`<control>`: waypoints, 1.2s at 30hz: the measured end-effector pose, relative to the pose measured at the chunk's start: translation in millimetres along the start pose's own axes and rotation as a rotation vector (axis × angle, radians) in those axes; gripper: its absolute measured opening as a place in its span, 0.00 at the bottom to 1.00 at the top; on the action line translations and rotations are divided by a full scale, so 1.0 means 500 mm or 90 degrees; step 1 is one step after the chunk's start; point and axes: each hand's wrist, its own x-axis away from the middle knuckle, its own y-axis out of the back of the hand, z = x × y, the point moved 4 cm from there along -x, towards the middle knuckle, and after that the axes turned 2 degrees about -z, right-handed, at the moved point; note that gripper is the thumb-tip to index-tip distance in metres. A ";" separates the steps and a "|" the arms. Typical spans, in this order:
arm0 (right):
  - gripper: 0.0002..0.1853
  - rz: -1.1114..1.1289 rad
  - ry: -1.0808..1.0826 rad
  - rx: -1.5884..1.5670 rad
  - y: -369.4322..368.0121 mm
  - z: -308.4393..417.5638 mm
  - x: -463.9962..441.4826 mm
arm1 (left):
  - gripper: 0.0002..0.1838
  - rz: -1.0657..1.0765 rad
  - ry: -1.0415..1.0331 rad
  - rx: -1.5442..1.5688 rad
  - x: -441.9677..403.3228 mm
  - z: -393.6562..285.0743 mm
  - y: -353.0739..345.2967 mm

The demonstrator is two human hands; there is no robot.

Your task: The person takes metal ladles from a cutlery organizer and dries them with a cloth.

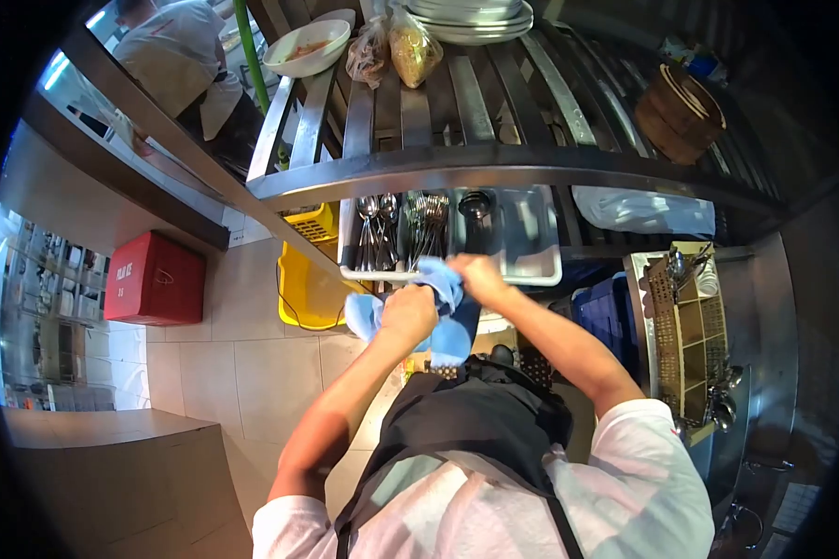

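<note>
A light blue cloth (449,342) is bunched between my two hands, in front of the cutlery tray. My left hand (407,313) is closed around it, with part of the cloth hanging out on both sides. My right hand (479,278) is closed at the cloth's upper right end; whether anything is inside the cloth is hidden. Just beyond my hands, the grey divided tray (543,270) holds spoons (376,224) and forks (429,222) in separate compartments, and a dark ladle-like utensil (475,205) further right.
Overhead is a slatted metal rack (410,175) with plates (475,28), a bowl (308,48) and bags. A yellow bin (298,293) and red box (157,279) stand left; a cutlery holder (690,345) stands right. Another person (172,56) is at upper left.
</note>
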 end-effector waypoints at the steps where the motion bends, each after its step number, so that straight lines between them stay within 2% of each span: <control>1: 0.17 -0.054 0.018 0.004 0.049 0.014 -0.004 | 0.11 -0.084 0.006 0.126 0.001 0.012 -0.024; 3: 0.22 -0.144 0.091 -0.032 0.114 0.033 -0.013 | 0.14 -0.231 -0.001 0.325 0.008 0.014 -0.023; 4: 0.23 -0.161 0.128 -0.039 0.147 0.049 -0.021 | 0.14 -0.234 -0.001 0.327 0.005 0.018 -0.032; 6: 0.22 -0.177 0.144 -0.038 0.186 0.080 -0.025 | 0.16 -0.096 -0.055 0.256 -0.004 0.025 -0.063; 7: 0.18 -0.243 0.132 -0.102 0.198 0.085 -0.021 | 0.19 -0.004 0.077 0.370 -0.009 0.035 -0.075; 8: 0.14 -0.310 0.122 -0.161 0.210 0.083 -0.020 | 0.19 -0.004 0.076 0.371 -0.010 0.032 -0.085; 10: 0.10 -0.343 0.098 -0.199 0.208 0.087 -0.024 | 0.21 -0.043 0.010 0.583 -0.006 0.013 -0.075; 11: 0.12 -0.441 0.056 -0.247 0.205 0.081 -0.021 | 0.21 -0.049 -0.023 0.686 -0.002 0.004 -0.072; 12: 0.13 -0.537 0.007 -0.297 0.197 0.079 -0.013 | 0.21 -0.048 -0.019 0.687 -0.004 0.004 -0.085; 14: 0.13 -0.664 -0.182 -0.486 0.158 0.065 -0.006 | 0.22 0.089 0.040 0.868 -0.013 -0.002 -0.133; 16: 0.15 -0.742 -0.424 -0.495 0.088 0.047 0.016 | 0.22 0.083 0.045 0.941 -0.006 -0.033 -0.132; 17: 0.15 -0.744 -0.422 -0.491 0.082 0.042 0.026 | 0.23 0.079 0.104 0.968 -0.002 -0.041 -0.127; 18: 0.15 -0.695 -0.460 -0.617 0.070 0.038 0.026 | 0.23 0.073 0.163 0.991 -0.001 -0.045 -0.126; 19: 0.15 -0.638 -0.496 -0.741 0.054 0.038 0.029 | 0.17 -0.001 0.180 1.058 0.001 -0.045 -0.123; 20: 0.16 -0.571 -0.539 -0.864 0.033 0.046 0.042 | 0.17 0.005 0.183 1.058 0.005 -0.044 -0.125; 22: 0.17 -0.417 -0.603 -1.104 -0.001 0.063 0.046 | 0.15 0.143 0.370 1.143 0.013 -0.031 -0.125; 23: 0.17 -0.327 -0.631 -1.221 -0.016 0.072 0.043 | 0.14 0.160 0.370 1.150 0.012 -0.023 -0.129; 24: 0.17 -0.324 -0.632 -1.221 -0.019 0.057 0.039 | 0.14 0.159 0.372 1.152 0.014 -0.018 -0.128; 26: 0.14 -0.529 -0.375 -0.956 0.027 -0.002 0.026 | 0.19 0.165 0.287 1.053 0.019 -0.018 -0.119; 27: 0.13 -0.453 -0.321 -0.824 0.055 0.006 0.014 | 0.21 0.119 0.247 0.917 0.022 -0.024 -0.103; 28: 0.12 -0.381 -0.264 -0.693 0.081 0.017 -0.002 | 0.21 0.118 0.247 0.915 0.016 -0.024 -0.100; 29: 0.10 -0.415 -0.260 -0.526 0.084 0.006 -0.006 | 0.21 0.097 0.216 0.828 0.008 -0.023 -0.093; 30: 0.09 -0.461 -0.336 -0.477 0.099 0.013 -0.008 | 0.21 0.077 0.183 0.741 0.000 -0.024 -0.086; 32: 0.06 -0.361 -0.452 -0.163 -0.037 -0.055 0.020 | 0.21 0.081 0.179 0.781 -0.020 -0.032 -0.075; 33: 0.08 -0.321 -0.603 -0.349 -0.143 -0.118 0.034 | 0.22 0.082 0.178 0.821 -0.031 -0.034 -0.067; 34: 0.12 -0.268 -0.746 -0.540 -0.150 -0.094 0.018 | 0.22 0.081 0.178 0.861 -0.038 -0.034 -0.063; 35: 0.09 -0.327 -0.711 -0.731 -0.128 -0.060 0.032 | 0.20 0.069 0.167 0.874 -0.047 -0.019 -0.091; 36: 0.10 -0.379 -0.679 -0.922 -0.025 0.043 0.021 | 0.20 0.069 0.172 0.872 -0.041 -0.010 -0.087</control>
